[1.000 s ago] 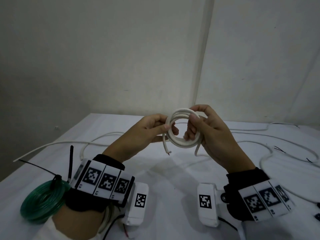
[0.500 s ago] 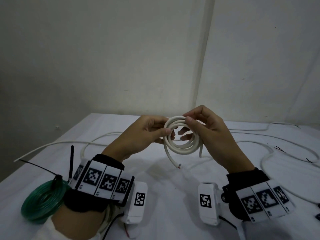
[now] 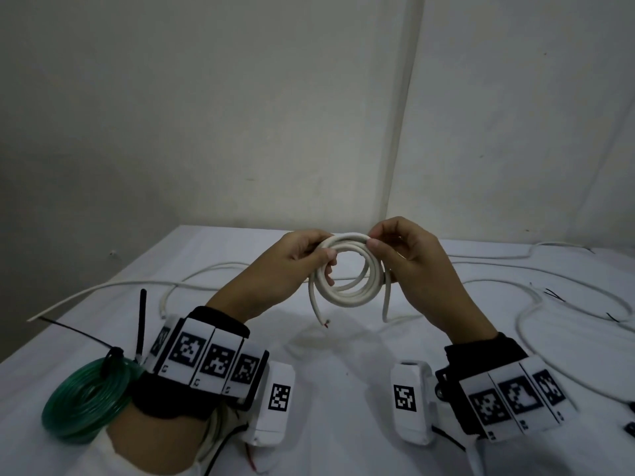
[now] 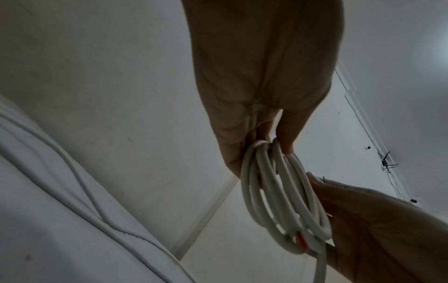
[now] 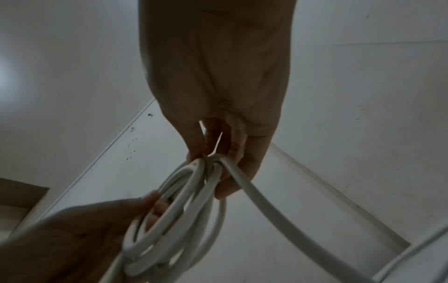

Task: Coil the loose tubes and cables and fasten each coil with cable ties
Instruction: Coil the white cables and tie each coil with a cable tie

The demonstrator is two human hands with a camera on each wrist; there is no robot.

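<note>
Your left hand [image 3: 288, 266] pinches the left rim of the round coil of white plastic cable [image 3: 347, 269], held upright above the white table [image 3: 343, 365], its open face toward you. Your right hand [image 3: 412, 266] pinches its top right rim; both cut ends hang downward below your grips.

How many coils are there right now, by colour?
white coil, untied, held by left hand and right hand: 1
green coil, with a black tie on it: 1
Total: 2
</note>
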